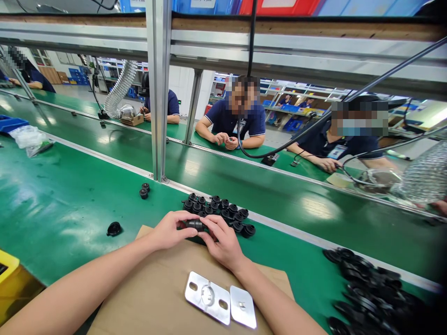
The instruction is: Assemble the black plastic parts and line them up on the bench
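Hands brought together: small black part point(194, 224) is pinched btwn left hand point(170, 229) and right hand point(222, 242), just beside black parts cluster point(220, 211), above cardboard sheet point(160, 288).

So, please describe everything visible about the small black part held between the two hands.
The small black part looks like dark plastic or rubber, short and roughly cylindrical, lying sideways. The left hand and right hand pinch its ends, covering much of it. It sits above the cardboard sheet, just before the cluster of similar black parts.
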A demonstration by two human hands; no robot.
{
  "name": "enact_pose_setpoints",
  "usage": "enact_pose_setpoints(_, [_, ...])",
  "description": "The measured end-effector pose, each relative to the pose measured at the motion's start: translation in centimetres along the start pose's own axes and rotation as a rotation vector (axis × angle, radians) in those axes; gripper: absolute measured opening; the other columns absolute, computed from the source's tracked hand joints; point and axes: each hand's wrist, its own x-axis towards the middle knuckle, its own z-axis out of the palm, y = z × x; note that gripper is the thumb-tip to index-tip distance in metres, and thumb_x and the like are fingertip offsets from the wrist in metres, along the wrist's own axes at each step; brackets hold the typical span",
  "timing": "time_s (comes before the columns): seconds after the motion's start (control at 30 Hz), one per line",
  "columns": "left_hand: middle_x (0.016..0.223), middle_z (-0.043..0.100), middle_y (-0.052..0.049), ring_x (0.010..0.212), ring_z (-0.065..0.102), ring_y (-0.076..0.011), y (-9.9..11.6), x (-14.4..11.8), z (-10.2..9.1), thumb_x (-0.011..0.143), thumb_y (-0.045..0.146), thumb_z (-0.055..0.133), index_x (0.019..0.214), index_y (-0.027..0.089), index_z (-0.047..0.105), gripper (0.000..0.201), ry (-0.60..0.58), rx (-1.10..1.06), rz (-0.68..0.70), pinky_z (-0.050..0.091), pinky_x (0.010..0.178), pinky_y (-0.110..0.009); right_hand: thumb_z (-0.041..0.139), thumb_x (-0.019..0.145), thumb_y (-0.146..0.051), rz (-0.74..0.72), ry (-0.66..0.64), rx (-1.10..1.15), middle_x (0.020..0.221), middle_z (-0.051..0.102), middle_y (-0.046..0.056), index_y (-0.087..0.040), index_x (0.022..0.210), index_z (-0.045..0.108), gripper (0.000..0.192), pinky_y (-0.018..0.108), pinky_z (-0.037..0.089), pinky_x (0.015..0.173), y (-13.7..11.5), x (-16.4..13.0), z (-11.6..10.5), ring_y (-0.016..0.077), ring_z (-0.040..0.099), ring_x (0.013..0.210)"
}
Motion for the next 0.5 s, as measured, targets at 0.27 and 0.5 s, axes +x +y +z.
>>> enact_pose_setpoints(0.27, [0.119,0.078,-0.01,0.108,0.072,-0.0265,-0.6,-0.1,0.1,0.084,0.021,0.076,0.121,0.018,0.078,0.037,0.009,-0.079,-0.034,0.058,0.092,-0.035,0.061,0.102,-0.017,-0.001,-0.03,0.018,0.119,0.065,0.012,-0.029,0.149,0.056,0.049,0.035,0.066,0.081,0.4,-0.3,0.1,0.0241,0.07,0.105])
enact_pose_setpoints(0.5, [0.115,0.08,-0.013,0.102,0.073,-0.0288,-1.1,0.2,-0.7,0.078,0.026,0.083,0.122,0.014,0.078,0.046,-0.024,-0.168,-0.119,0.058,0.091,-0.041,0.061,0.101,-0.012,-0.044,-0.032,0.026,0.131,0.067,0.013,-0.029,0.149,0.055,0.051,0.039,0.064,0.095,0.6,-0.3,0.2,0.025,0.069,0.119])
